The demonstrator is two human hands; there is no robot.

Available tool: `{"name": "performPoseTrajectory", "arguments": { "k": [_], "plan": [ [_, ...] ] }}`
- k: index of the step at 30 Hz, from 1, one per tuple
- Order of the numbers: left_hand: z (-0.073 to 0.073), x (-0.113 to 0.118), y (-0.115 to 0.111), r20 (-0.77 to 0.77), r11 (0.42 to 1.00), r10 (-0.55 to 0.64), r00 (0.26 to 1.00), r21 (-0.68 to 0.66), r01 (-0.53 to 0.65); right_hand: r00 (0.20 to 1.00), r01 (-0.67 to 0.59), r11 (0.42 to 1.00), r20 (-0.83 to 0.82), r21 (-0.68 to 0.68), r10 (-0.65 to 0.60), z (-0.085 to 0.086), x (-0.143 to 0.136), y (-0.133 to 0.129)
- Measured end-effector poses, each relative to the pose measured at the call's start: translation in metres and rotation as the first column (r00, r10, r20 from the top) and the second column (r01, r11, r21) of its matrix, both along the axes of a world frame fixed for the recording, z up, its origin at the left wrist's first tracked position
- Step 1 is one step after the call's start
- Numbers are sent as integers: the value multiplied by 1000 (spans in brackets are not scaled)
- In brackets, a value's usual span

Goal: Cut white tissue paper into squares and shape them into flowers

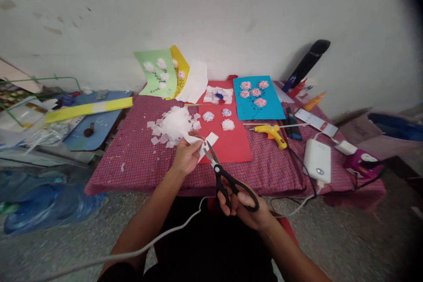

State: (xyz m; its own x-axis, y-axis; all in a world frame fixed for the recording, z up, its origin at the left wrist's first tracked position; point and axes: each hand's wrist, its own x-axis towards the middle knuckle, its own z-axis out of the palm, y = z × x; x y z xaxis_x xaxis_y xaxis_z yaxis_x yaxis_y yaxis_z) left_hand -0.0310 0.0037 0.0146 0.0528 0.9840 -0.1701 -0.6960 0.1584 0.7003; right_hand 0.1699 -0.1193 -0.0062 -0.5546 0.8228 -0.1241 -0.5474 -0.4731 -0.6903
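Note:
Between its thumb and fingers, my left hand pinches a folded strip of white tissue paper. My right hand has its fingers through the black handles of a pair of scissors, whose parted blades point at the strip. A loose heap of white tissue squares lies beyond my left hand. Under the strip is a red sheet of paper carrying a white paper flower and two smaller purple-speckled flowers. Behind these sits a purple-stained tissue.
At the right lie a yellow glue gun, a phone and a white power bank with cables. A blue flower card and a green flower card are at the back. A white cable crosses in front of me.

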Motion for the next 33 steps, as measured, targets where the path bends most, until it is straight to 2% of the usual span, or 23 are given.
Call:
{"name": "performPoseTrajectory", "arguments": {
  "k": [9,16,19,25,30,33],
  "plan": [
    [1,-7,-4,-38,994,-101,994,37,102,998,22,1000,54,9,-22,-1,3,-1],
    [3,-12,-9,-179,955,-265,947,86,284,1000,4,1000,5,-4,-4,2,9,-1],
    [6,-12,-11,-186,938,-317,930,80,336,1000,11,1000,11,3,-11,4,10,-2],
    [-2,-6,-16,-67,949,-313,947,24,315,999,26,999,19,41,-27,2,7,-2],
    [-17,-1,-21,-64,954,-297,953,-58,293,998,55,997,31,62,-57,-2,4,-3],
    [-19,-1,-22,-48,955,-289,956,-77,285,997,65,996,24,63,-67,-3,3,-3]
  ]
}}
